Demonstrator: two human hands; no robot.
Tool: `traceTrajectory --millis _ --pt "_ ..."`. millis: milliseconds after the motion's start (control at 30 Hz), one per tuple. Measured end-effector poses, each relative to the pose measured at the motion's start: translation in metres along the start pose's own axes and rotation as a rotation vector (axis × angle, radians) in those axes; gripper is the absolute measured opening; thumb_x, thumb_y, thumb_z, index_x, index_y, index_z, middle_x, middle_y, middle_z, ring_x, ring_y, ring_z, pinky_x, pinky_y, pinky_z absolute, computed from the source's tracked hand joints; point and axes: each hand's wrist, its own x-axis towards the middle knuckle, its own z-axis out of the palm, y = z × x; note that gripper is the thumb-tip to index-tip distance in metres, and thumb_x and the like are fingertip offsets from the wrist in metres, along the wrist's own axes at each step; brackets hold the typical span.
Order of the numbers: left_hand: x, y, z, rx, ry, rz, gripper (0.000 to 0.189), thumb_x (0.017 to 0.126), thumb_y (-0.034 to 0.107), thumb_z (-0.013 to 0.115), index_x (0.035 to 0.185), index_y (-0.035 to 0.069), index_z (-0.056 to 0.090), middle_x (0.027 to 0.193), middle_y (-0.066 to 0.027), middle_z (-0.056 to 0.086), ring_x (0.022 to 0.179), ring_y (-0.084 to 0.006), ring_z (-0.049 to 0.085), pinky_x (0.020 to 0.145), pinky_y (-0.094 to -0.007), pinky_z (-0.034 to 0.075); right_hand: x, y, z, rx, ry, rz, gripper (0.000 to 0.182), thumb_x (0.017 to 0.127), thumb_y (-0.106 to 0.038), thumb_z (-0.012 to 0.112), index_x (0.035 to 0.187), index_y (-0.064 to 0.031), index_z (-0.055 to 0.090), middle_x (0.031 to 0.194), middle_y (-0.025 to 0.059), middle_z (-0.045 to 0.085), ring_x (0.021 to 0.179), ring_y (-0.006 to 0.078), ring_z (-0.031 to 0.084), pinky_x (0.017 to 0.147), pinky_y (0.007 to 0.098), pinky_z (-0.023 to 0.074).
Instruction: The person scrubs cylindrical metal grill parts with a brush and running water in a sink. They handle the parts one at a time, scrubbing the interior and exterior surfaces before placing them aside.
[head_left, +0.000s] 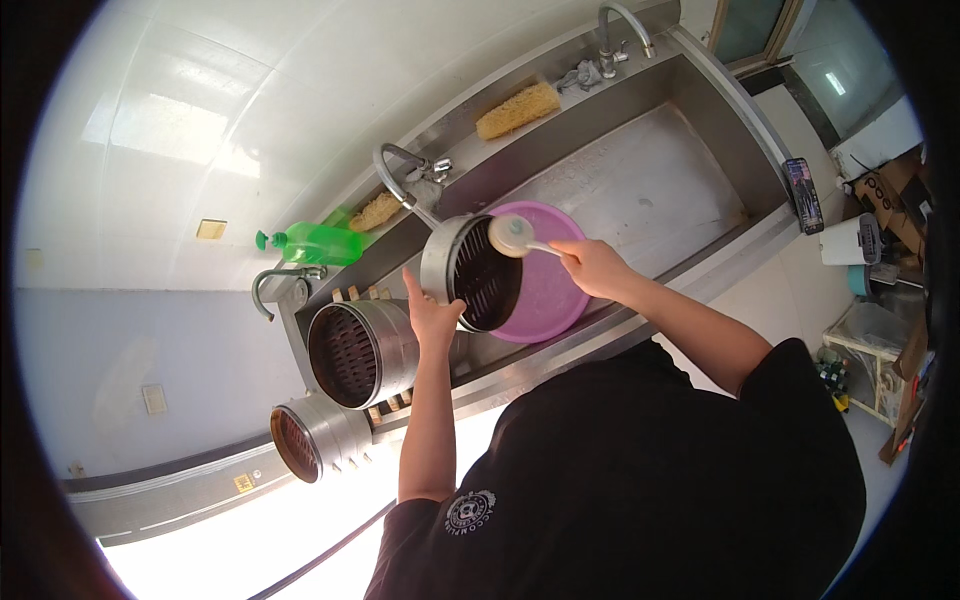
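Note:
My left hand (435, 319) grips the rim of a round metal steamer basket (487, 289), tilted on its side so that its dark slotted base shows. In my right hand (596, 268) is the handle of a round-headed scrub brush (513, 234), whose head is at the basket's upper edge. Behind the basket, a pink plastic basin (551, 300) stands in the stainless steel sink (637, 180). Left of my left hand, a stack of larger metal steamer baskets (394, 352) lies at the sink's left end, slotted base showing.
Another steamer stack (337, 435) stands beyond the sink's left end. Along the back ledge are a green pump bottle (322, 244), loofah sponges (517, 111) and curved taps (394, 180). A smartphone (803, 195) lies on the right rim; a white bin-like container (847, 240) is beyond.

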Motion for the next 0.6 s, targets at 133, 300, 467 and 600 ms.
traceTrajectory --millis 133,300,467,600 --pt "0.001 0.043 0.005 0.289 -0.093 0.132 0.122 0.054 0.005 0.074 0.153 0.019 0.005 0.114 -0.0191 0.052 0.102 -0.0381 0.057 0.087 -0.044 0.049 0.008 -0.041 -0.001 -0.07 0.017 -0.184 0.029 0.09 -0.013 0.05 0.114 -0.0117 0.066 0.094 0.0179 0.067 0.086 0.0351 0.064 0.073 0.0462 0.0491" --pt "0.013 0.061 0.01 0.282 -0.118 0.271 0.121 0.054 0.002 0.073 0.153 0.019 0.005 0.113 -0.0182 0.053 0.104 -0.0376 0.057 0.085 -0.0437 0.05 0.039 -0.042 -0.018 -0.256 0.004 -0.095 0.029 0.085 -0.008 0.051 0.108 -0.0142 0.068 0.092 0.0175 0.067 0.087 0.0375 0.064 0.074 0.0479 0.0502" --pt "0.015 0.053 0.012 0.245 -0.119 0.339 0.121 0.054 0.0 0.073 0.153 0.018 0.005 0.113 -0.0167 0.054 0.104 -0.0372 0.057 0.085 -0.0426 0.049 0.037 -0.046 -0.01 -0.277 0.031 -0.132 0.029 0.085 -0.01 0.052 0.109 -0.0139 0.068 0.091 0.0177 0.068 0.087 0.0381 0.064 0.075 0.0486 0.0506" --pt "0.018 0.049 0.01 0.19 -0.112 0.332 0.12 0.054 -0.002 0.073 0.153 0.017 0.007 0.114 -0.0168 0.054 0.105 -0.0368 0.057 0.087 -0.0417 0.048 0.034 -0.045 -0.008 -0.251 -0.099 -0.208 0.033 0.086 -0.01 0.054 0.114 -0.0179 0.068 0.094 0.0181 0.068 0.089 0.0376 0.064 0.075 0.046 0.0498"
